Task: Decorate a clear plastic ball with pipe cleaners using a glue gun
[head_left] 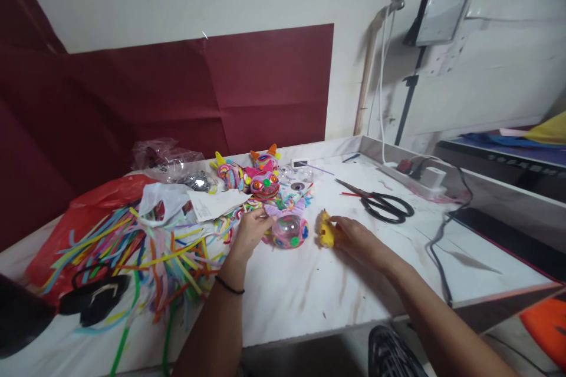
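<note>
The white, marbled surface (292, 294) carries black-handled scissors (370, 195), a power strip (409, 181), a red plastic bag (104, 194) and multicoloured pipe cleaners (161, 253).

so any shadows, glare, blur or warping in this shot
Head view: pale sheen on the clear plastic dome; head view: soft shadow on the marble-patterned tabletop below the right forearm; head view: print on the white paper slip too blurred to read; head view: floodlight leaning, probably wide-angle distortion.

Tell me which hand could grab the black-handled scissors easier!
The right hand, probably: the scissors lie closer to it, on its side, though it holds the yellow piece. The left hand is farther off, at the clear-domed craft.
</note>
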Tool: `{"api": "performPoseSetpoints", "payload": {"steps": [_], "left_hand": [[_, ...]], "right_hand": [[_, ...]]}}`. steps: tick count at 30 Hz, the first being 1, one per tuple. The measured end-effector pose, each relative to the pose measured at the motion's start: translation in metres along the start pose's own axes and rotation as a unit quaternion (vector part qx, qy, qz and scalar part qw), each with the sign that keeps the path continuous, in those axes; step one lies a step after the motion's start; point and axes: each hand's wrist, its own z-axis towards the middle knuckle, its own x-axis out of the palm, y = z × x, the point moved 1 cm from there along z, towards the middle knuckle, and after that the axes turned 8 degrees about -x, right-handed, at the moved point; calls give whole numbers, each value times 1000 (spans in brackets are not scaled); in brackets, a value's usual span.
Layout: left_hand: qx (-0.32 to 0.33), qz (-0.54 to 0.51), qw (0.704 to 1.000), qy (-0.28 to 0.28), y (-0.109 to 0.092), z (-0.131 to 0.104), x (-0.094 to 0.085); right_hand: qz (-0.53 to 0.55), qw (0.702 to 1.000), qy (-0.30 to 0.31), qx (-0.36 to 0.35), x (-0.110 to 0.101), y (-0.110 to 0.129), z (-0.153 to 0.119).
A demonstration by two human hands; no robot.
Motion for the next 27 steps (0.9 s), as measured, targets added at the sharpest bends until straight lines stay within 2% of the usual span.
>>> {"api": "performPoseSetpoints", "payload": {"steps": [6,9,14,19,24,27], "left_hand": [[-2,1,1000,3,-4,-2,2],[-3,6,1000,-1,-4,-2,2],[-5,18,1000,-5,-4,-3,1],[-3,24,1000,-7,-5,-5,2],[3,19,1000,6,-8,-5,4],[8,14,1000,12,-9,-5,5]], "right_hand": [[72,997,-28,-21,-12,-5,-14],[145,988,-53,-27,-24,-5,-23],[276,954,-110,-37,-50,19,-36],[419,905,-70,-37,-61,54,-41],[502,862,1,-71,-53,70,-38],[527,845,23,-84,-45,74,-32]]}}
